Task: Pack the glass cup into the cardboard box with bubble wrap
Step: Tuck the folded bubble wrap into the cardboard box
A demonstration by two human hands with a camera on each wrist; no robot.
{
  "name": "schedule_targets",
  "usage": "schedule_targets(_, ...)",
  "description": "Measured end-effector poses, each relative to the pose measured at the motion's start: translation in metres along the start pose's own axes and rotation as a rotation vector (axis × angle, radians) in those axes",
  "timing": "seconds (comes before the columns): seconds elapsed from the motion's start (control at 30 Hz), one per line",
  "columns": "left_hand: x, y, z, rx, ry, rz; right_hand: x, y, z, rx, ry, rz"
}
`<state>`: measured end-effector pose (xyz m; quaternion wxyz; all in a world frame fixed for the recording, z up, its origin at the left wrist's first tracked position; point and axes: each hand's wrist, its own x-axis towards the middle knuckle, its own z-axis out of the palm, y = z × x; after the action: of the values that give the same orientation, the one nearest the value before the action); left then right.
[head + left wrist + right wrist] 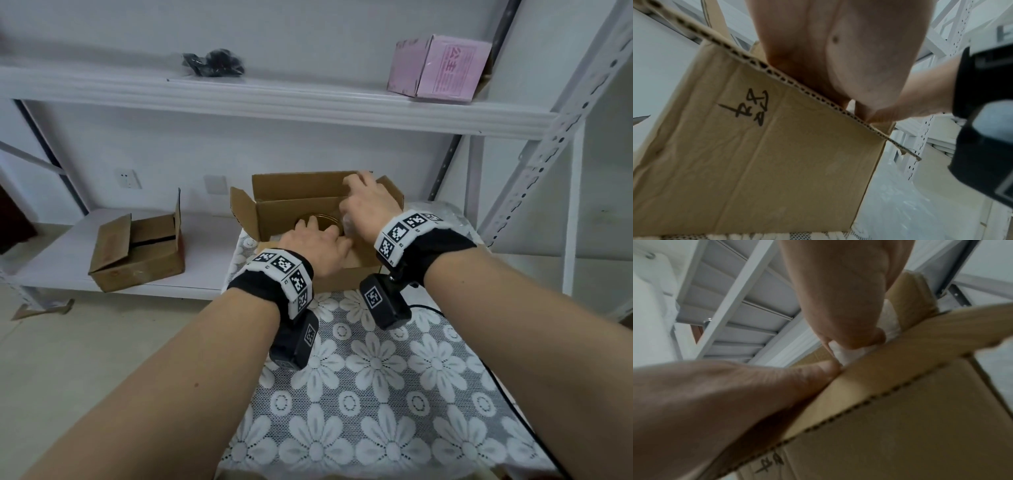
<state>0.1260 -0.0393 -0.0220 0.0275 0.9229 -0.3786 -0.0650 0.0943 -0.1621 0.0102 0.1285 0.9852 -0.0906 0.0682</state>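
Observation:
An open cardboard box (294,205) stands on the lace-covered table, with black handwriting on its front wall (777,162). Inside it I see a round golden rim, probably the glass cup (320,219). My left hand (315,240) reaches over the near wall into the box beside that rim, and its fingertips are hidden. My right hand (363,202) is over the box's right side and pinches a wad of bubble wrap (346,224) at the box edge. In the right wrist view the bubble wrap (849,352) bulges white between thumb and fingers.
More bubble wrap (455,219) lies on the table right of the box. A second cardboard box (137,253) sits on the low shelf to the left. A pink box (442,66) and a black bundle (214,63) are on the upper shelf. A shelf upright (548,137) stands at right.

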Motion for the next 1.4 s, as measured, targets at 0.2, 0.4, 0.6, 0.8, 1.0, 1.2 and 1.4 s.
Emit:
schedule_targets(0.2,0.002,0.004,-0.004,0.023,-0.053,-0.045,-0.009,0.003,0.006,-0.07,0.191,0.133)
schedule_targets(0.4,0.004,0.005,-0.006,0.0,-0.095,-0.065,-0.024,-0.007,0.002,0.207,0.135,0.047)
schedule_targets(0.6,0.018,0.001,0.002,-0.016,-0.145,-0.03,-0.008,-0.001,0.013,0.315,-0.068,0.089)
schedule_targets(0.8,0.022,-0.004,0.004,0.009,-0.148,-0.018,0.004,-0.001,0.004,0.306,-0.313,0.134)
schedule_targets(1.0,0.031,-0.007,0.011,0.015,-0.143,0.059,0.013,-0.001,0.011,0.363,-0.44,0.231)
schedule_targets(1.2,0.011,-0.001,0.002,-0.002,-0.097,-0.011,-0.022,0.001,0.016,0.597,-0.011,0.213)
schedule_targets(1.4,-0.002,0.003,0.007,0.043,0.097,0.03,-0.073,0.018,0.029,0.646,0.423,0.139)
